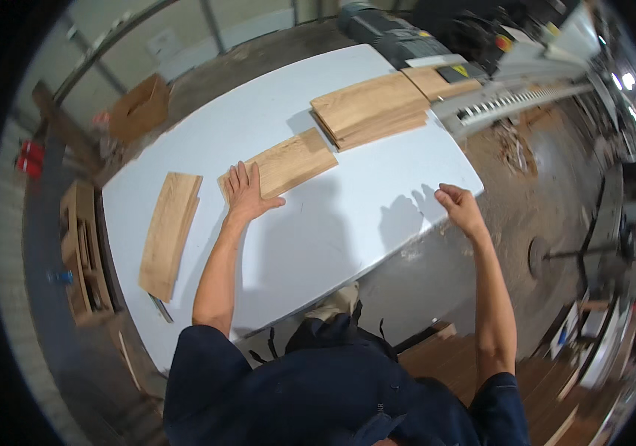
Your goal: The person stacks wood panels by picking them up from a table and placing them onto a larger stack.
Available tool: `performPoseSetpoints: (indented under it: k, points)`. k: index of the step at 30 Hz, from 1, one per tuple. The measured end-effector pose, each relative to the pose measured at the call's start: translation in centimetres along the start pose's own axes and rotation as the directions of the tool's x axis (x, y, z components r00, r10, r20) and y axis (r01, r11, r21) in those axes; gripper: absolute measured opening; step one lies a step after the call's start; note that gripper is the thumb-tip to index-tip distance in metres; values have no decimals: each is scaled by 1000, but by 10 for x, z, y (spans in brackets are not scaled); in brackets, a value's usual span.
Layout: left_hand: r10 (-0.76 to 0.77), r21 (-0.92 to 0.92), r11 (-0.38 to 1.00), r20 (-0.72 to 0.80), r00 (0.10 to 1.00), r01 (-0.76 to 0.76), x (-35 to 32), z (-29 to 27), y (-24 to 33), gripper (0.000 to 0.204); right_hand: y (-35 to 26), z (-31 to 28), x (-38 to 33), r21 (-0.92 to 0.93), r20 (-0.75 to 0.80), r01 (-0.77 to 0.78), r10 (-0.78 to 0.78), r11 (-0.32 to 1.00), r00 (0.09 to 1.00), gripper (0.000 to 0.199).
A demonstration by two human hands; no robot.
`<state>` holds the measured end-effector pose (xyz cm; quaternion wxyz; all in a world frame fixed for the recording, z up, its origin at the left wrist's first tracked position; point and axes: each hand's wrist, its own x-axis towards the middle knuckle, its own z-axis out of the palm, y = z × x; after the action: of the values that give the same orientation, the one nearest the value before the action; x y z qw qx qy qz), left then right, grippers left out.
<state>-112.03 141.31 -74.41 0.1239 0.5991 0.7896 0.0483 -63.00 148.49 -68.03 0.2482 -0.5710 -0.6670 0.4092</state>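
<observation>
Seen from above, the left hand [246, 192] lies flat with fingers spread on the near end of a short oak board [282, 164] at the centre of a white table [347, 223]. The right hand [457, 205], loosely curled and holding nothing, rests on the table's edge at three o'clock. A stack of boards [370, 108] lies at one o'clock and another board [169, 232] at nine o'clock.

L hand [247, 195]: flat, palm down, fingers [242, 175] together and pointing away from body, thumb splayed to the right. L forearm bare, stretched fwd from lower edge, elbow slightly bent. R hand [460, 208]: loosely curled, knuckles up, fingers tucked under, holding nothing. R forearm bare, reaching fwd and up from lower right, wrist slightly bent. Both upper arms in dark short sleeves.
</observation>
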Motion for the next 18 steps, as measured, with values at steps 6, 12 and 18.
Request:
performPoseSetpoints:
  k: [6, 12, 18]
  points:
    - [-29, 34, 999, 8, 1000, 29, -69, 29, 33, 133, -26, 84, 85, -119, 313, 234, -187, 965, 931, 68]
    - [-87, -233, 969, 1, 996, 85, -209, 56, 143, 132, -36, 129, 89, 99, 695, 92, -135, 991, 706, 61]
    - [-521, -513, 821, -492, 698, 251, -250, 135, 259, 72, 13, 129, 132, 138, 881, 161, -196, 977, 430, 49]
